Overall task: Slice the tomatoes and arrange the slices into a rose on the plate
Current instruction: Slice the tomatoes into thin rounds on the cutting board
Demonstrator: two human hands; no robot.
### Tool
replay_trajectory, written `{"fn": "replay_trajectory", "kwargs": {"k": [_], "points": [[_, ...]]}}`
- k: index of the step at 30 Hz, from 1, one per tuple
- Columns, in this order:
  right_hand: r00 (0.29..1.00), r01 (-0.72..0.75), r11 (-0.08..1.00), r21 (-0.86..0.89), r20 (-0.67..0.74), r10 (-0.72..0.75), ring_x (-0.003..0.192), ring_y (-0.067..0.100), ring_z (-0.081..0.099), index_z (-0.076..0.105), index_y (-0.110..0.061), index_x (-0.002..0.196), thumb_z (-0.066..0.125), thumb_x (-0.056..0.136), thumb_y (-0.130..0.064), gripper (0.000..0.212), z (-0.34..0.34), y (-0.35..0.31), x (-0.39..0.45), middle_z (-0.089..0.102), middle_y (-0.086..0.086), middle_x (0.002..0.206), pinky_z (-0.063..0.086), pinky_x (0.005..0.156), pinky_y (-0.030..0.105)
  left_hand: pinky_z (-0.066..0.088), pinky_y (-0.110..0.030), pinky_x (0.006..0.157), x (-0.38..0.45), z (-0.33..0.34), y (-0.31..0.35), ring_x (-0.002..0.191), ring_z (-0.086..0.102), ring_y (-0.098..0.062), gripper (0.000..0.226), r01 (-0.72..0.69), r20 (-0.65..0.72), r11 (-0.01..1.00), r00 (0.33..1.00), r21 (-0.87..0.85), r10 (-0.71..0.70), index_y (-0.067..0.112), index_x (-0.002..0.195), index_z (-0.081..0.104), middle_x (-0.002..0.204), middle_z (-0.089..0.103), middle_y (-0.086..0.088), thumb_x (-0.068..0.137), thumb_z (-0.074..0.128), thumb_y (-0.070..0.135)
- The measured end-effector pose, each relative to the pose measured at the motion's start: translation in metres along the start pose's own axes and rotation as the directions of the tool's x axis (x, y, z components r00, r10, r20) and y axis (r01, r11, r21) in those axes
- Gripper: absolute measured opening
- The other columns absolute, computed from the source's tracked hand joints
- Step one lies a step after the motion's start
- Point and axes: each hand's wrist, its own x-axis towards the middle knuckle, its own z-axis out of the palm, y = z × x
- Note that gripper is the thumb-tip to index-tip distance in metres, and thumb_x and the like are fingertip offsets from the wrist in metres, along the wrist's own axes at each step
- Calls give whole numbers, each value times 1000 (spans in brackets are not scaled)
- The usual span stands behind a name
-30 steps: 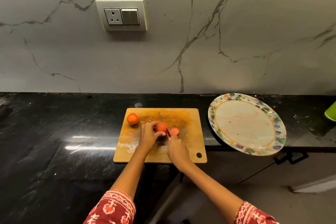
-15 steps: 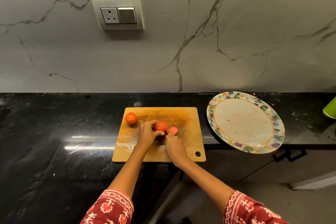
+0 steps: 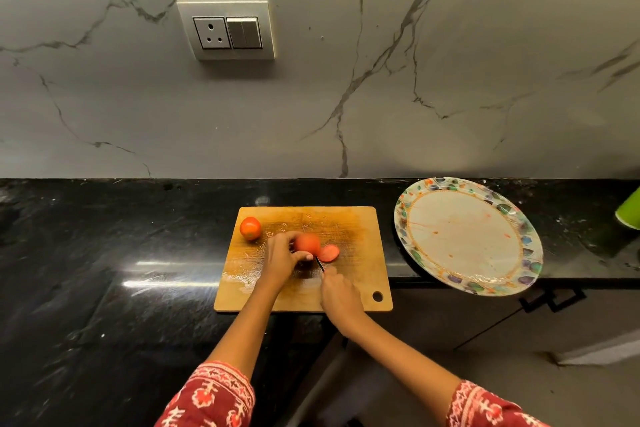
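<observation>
— What has moved since a second ago?

— Very little. The slice [image 3: 328, 252] has come further away from the tomato [image 3: 307, 243] and now leans open to its right, and the knife [image 3: 319, 263] has drawn back towards the person so that only a short dark stretch of blade shows.

— And the fingers?

— The left hand [image 3: 281, 258] curls over the tomato from the left, thumb tip pressed on its near side, fingers wrapped round the far side. The right hand [image 3: 339, 295] is closed round the knife handle, with the forefinger laid forward along the top.

— Where is everything?

— The tomato being cut sits mid-way across the wooden cutting board [image 3: 360, 236] on the black surface [image 3: 104, 253]. A second, whole tomato [image 3: 250, 227] rests at the board's far left corner, apart from the hand. The patterned plate [image 3: 519, 236] lies to the right of the board, bare of slices, with its near edge overhanging the surface.

— Anything you can't make out?

— The handle is hidden inside the fist, and the blade's tip is lost behind the tomato. Something green [image 3: 630, 210] is cut off at the right edge; I can't tell what it is.
</observation>
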Motion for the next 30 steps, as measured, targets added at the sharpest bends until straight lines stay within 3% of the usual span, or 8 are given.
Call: {"fn": "replay_trajectory", "kwargs": {"k": [9,11,13,17,21,26,30], "points": [[1000,-1,999,-34,-30,0,100,27,63,49,-2,116,33,99,-7,24,3,-6,1,62,13,111,49,76,32,49,-30,87,-1,-2,3,105,59,-23,49,12,13,1000,1000,-13,-12,3,110,65,109,66,-14,64,81,6],[992,37,997,-74,-120,-46,76,21,69,58,-2,102,58,89,-6,13,7,4,-12,67,10,88,51,59,26,49,-33,90,1,-4,0,108,58,-25,49,37,16,999,999,-33,-37,2,112,63,112,65,-15,65,79,5],[988,30,988,-151,-143,-52,52,14,66,61,-8,85,76,75,-10,18,13,15,-20,65,4,65,46,41,21,48,-34,92,2,-6,0,110,57,-25,50,57,32,998,998,-39,-56,3,114,62,115,64,-15,67,78,4],[987,12,992,-127,-158,-32,69,19,71,57,-7,94,56,93,-16,9,11,23,-16,69,7,78,50,51,26,49,-36,93,0,-5,0,111,57,-25,51,56,39,997,998,-48,-54,5,113,63,116,63,-13,65,79,4],[991,-23,999,24,-129,26,98,27,65,50,-4,112,29,103,-20,28,0,21,-5,64,11,106,49,72,33,50,-38,92,-3,-4,-1,108,58,-23,51,44,26,998,999,-50,-43,9,112,65,114,64,-10,63,81,7],[988,13,983,184,-152,16,96,34,60,50,-2,111,27,103,-23,33,-18,9,5,63,17,105,35,64,30,48,-33,93,-4,-3,2,109,57,-23,51,22,28,998,999,-54,-20,8,112,64,115,64,-10,64,80,8],[989,35,976,214,-150,-3,97,34,59,50,-3,111,29,102,-22,29,-22,-4,0,62,17,105,33,64,30,45,-27,88,-4,-3,3,108,57,-23,51,12,25,998,1000,-62,-10,6,112,64,114,64,-11,63,81,8]]}}
